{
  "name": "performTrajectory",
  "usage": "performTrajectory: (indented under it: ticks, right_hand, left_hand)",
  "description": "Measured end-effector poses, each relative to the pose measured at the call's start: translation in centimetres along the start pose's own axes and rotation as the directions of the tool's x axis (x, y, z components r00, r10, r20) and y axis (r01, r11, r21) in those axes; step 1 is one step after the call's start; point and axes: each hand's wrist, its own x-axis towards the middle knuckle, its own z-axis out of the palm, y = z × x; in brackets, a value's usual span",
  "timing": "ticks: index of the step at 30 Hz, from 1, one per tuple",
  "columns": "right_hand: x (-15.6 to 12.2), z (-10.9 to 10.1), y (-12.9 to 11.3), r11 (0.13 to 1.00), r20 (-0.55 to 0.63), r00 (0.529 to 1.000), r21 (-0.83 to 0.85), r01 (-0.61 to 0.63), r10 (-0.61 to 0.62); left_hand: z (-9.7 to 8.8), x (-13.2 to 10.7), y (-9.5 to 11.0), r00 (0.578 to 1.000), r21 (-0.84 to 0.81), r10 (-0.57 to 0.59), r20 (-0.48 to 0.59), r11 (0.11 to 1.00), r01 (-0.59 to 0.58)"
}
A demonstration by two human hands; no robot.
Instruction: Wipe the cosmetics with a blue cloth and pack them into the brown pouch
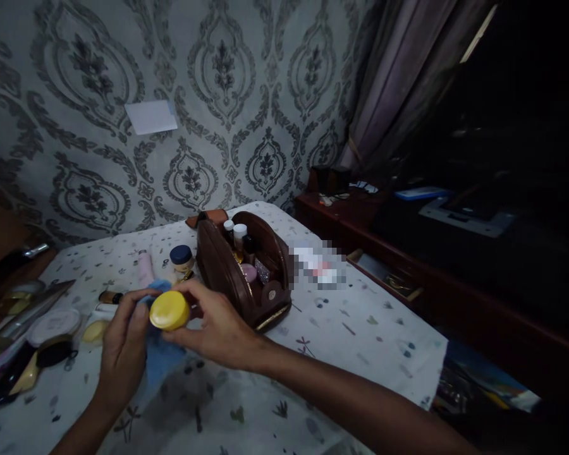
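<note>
My right hand (218,325) grips a small container with a round yellow lid (169,310), fingers curled round it. My left hand (123,344) is closed on a blue cloth (164,354) pressed against that container. Just behind my hands stands an open brown leather toiletry bag (227,275) with white-capped bottles (239,232) and a pink item inside it.
A patterned white tablecloth (360,335) covers the table. Left of the bag stand a pink tube (145,265) and a dark-lidded jar (181,256). A compact (52,323), brushes and other cosmetics lie at the far left. A dark wooden sideboard (408,253) stands to the right.
</note>
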Motion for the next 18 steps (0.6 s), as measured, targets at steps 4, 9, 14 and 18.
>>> performTrajectory:
  ticks: [4,9,14,18]
  right_hand:
    - [-0.1,-3.6,-3.0,0.996,-0.122,0.989,-0.043,0.075,-0.08]
    - [0.5,-9.4,-5.1,0.988,-0.264,0.959,-0.131,0.076,-0.108]
    - [1.3,-12.9,-4.1,0.929,-0.233,0.963,-0.367,0.04,-0.134]
    - [1.5,-13.7,-3.7,0.847,-0.121,0.988,-0.531,0.02,-0.099]
  left_hand:
    - [2.0,1.0,3.5,1.0,-0.035,-0.003,0.019,0.999,0.004]
    - [4.7,1.7,5.9,0.873,0.1,0.401,0.278,0.892,-0.441]
    - [7.3,0.5,6.1,0.577,0.36,0.649,0.497,0.451,-0.817]
    - [7.6,-0.1,6.1,0.515,0.394,0.563,0.646,0.332,-0.857]
